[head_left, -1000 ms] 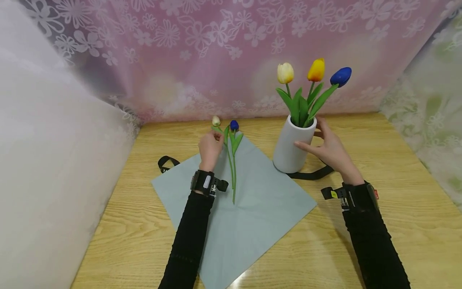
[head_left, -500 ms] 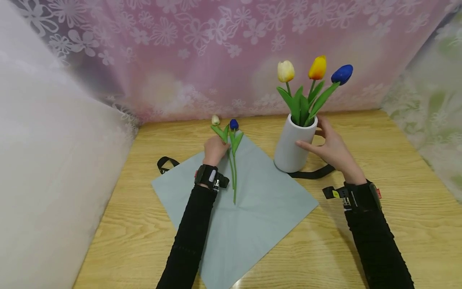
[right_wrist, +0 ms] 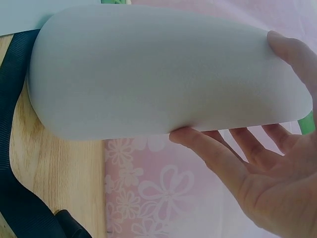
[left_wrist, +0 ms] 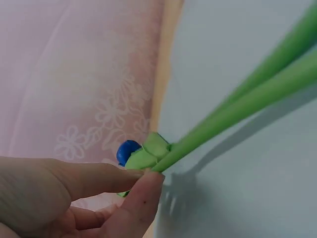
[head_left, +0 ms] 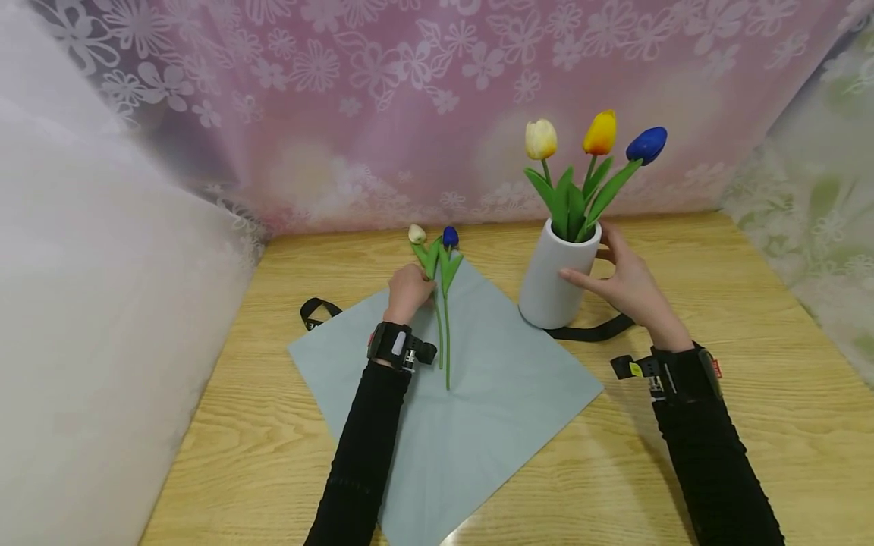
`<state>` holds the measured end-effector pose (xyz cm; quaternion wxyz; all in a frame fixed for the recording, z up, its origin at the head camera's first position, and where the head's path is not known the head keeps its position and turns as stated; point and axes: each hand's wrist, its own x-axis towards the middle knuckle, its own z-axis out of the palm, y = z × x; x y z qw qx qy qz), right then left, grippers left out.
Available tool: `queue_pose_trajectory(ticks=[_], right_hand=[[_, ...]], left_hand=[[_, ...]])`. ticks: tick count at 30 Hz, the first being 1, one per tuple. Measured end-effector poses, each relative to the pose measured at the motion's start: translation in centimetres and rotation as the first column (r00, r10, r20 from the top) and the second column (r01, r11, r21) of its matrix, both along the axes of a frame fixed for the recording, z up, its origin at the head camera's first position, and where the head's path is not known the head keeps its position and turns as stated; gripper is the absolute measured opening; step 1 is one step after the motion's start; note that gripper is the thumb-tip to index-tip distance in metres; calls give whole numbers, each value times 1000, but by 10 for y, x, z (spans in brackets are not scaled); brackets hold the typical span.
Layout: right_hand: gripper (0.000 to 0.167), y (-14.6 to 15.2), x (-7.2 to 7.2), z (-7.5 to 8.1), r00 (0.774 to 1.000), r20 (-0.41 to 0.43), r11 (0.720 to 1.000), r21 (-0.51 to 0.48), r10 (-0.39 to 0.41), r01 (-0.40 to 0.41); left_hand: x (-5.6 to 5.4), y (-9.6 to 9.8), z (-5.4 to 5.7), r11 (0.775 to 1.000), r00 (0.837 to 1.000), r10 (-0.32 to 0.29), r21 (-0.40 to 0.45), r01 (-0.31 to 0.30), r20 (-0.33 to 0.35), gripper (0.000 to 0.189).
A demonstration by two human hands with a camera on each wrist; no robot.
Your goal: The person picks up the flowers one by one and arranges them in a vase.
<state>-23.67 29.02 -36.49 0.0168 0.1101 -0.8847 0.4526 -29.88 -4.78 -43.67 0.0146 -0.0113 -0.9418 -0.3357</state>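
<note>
My left hand [head_left: 410, 292] pinches the green stem of a small white tulip [head_left: 417, 233] between thumb and finger. Beside it, a blue tulip [head_left: 451, 236] lies with its long stem almost parallel, on a pale blue-grey sheet [head_left: 505, 409]. In the left wrist view the two stems [left_wrist: 237, 111] run close together above the sheet. My right hand [head_left: 628, 277] grips the right side of a white vase [head_left: 554, 284], with thumb and fingers spread around it. The vase stands slightly tilted in the head view and holds a white, a yellow-orange and a blue tulip [head_left: 646, 144].
A black strap [head_left: 594, 330] comes out from under the sheet by the vase, and a black loop [head_left: 317, 309] shows at the sheet's left corner. Beneath lies a wooden tabletop [head_left: 232, 425]. A pink floral curtain [head_left: 382, 152] hangs behind it.
My left hand has come down onto the white tulip's stem and pinched it. The white tulip has shifted slightly right, closer to the blue one. My right hand stays on the vase.
</note>
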Motion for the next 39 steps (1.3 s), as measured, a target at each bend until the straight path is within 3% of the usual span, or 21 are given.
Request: queue_pose_trajectory(ticks=[3,9,16,24,33,39], right_hand=[[95,0,0,0,1000,6,1000,0,-9,9],[95,1,0,-1,1000,10,1000,-1,-12,12],[94,2,0,1,1000,-11,1000,-8,-6,6],[95,0,-1,1,1000,3,1000,9,-3,3],[96,0,0,0,1000,13,1000,5,-4,4],[95,0,0,0,1000,8,1000,10,-9,9]], left_hand=[[5,2,4,999,1000,-13,43,13,8,38],[13,8,22,992,999,-32,120,29,27,14],[19,15,43,982,995,-94,168,88,29,27],[27,21,51,949,988,-152,286,135,37,31],[31,23,54,925,984,-169,337,176,-50,34],[34,25,60,882,977,-156,424,204,-146,27]])
